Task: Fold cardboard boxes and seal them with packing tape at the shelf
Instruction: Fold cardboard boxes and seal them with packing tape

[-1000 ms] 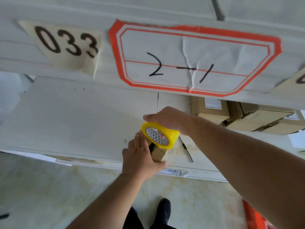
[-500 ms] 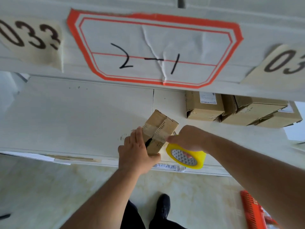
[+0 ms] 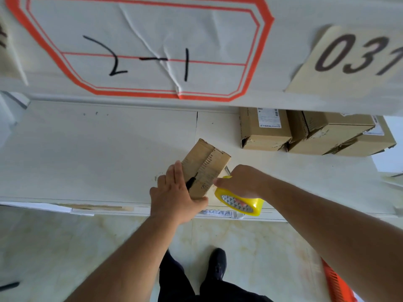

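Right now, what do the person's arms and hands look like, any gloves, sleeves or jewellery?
Both arms are bare up to the frame edge, with no sleeve showing. The left hand and right hand wear no gloves; no ring, watch or wristband is visible on either. Lower down, dark trousers and a black shoe show.

The white shelf [image 3: 98, 153] carries a small cardboard box [image 3: 206, 165] and stacked cardboard boxes [image 3: 309, 134] further back.

Small box [image 3: 205, 168] on shelf [image 3: 98, 153] near its front edge; tape roll [image 3: 241, 202] just right; stacked boxes [image 3: 309, 134] behind, right.
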Available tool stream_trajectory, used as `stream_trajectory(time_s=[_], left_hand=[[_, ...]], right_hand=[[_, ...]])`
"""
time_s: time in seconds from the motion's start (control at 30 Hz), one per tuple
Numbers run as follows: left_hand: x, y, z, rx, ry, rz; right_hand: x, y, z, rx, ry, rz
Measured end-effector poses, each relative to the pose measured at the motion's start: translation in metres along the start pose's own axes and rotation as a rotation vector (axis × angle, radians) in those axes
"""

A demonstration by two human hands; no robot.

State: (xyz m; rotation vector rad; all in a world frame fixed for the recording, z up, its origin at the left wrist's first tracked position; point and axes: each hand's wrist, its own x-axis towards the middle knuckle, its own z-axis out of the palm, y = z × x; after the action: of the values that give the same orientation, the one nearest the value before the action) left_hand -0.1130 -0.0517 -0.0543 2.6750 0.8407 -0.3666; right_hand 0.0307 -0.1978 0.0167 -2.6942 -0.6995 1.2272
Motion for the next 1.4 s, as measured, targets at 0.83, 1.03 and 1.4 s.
stream_trajectory(time_s=[0.83, 1.03, 1.4], left_hand=[[0.011, -0.025, -0.017, -1.043, -0.397, -0.126], [0.012, -0.036, -0.005, -0.834, -0.085, -0.063], [0.013, -0.029, 0.007, -0.683, -0.176, -0.048]], right_hand=[[0.023, -0.037, -0.069, 0.150, 0.066, -0.096], [0.036, -0.068, -0.065, 0.400, -0.002, -0.062], [0.040, -0.123, -0.074, 0.455, -0.037, -0.108]])
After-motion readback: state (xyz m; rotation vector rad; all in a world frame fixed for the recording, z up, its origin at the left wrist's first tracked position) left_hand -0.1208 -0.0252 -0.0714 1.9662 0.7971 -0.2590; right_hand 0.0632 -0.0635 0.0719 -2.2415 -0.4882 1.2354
